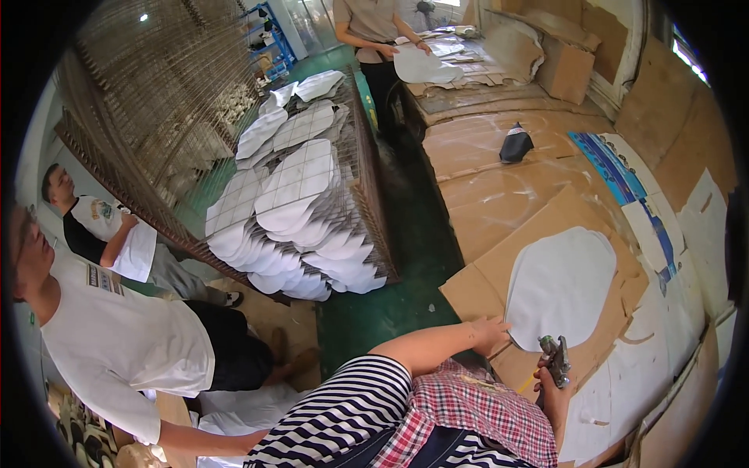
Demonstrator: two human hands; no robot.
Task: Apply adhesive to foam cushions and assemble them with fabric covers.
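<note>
My right hand [548, 384] is closed round the handle of a metal spray gun [555, 360], its head just over the lower edge of a rounded white sheet [560, 288]. A thin layered edge shows along that sheet, so several may be stacked. They lie on a piece of brown cardboard [485, 295]. My left hand [490, 335] rests at the sheet's lower left edge, fingers stretched toward it; the fingertips are small and partly hidden. A yellow hose shows beside the gun.
To the left stands a wire rack [367, 210] loaded with white sheets [292, 183]. A dark wrapped object [516, 144] sits farther along the cardboard-covered table [468, 175]. One person [370, 31] handles a sheet at the far end; two others [140, 327] are at left.
</note>
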